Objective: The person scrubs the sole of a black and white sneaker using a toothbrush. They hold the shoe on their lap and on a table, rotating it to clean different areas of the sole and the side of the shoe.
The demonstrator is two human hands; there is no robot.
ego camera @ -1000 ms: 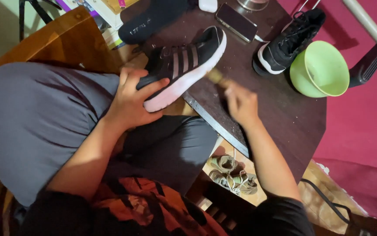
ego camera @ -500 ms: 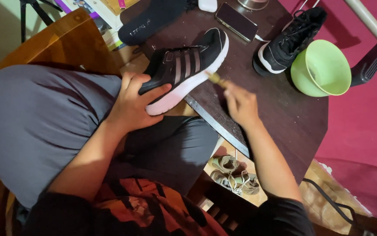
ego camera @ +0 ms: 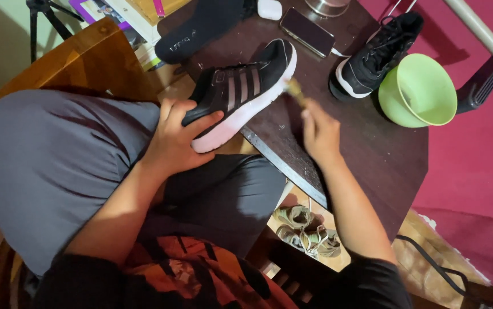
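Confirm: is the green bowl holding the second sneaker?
No: the second sneaker sits on the table beside the green bowl, which looks empty.

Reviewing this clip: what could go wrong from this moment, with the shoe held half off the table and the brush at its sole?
1. The black sneaker overhangs the dark table edge, steadied only by the left hand at its heel; a hard stroke could tip it onto the lap.
2. The right hand works a small brush, blurred, so flicked debris may reach the phone close by.
3. The green bowl sits beside the right forearm and could be knocked.
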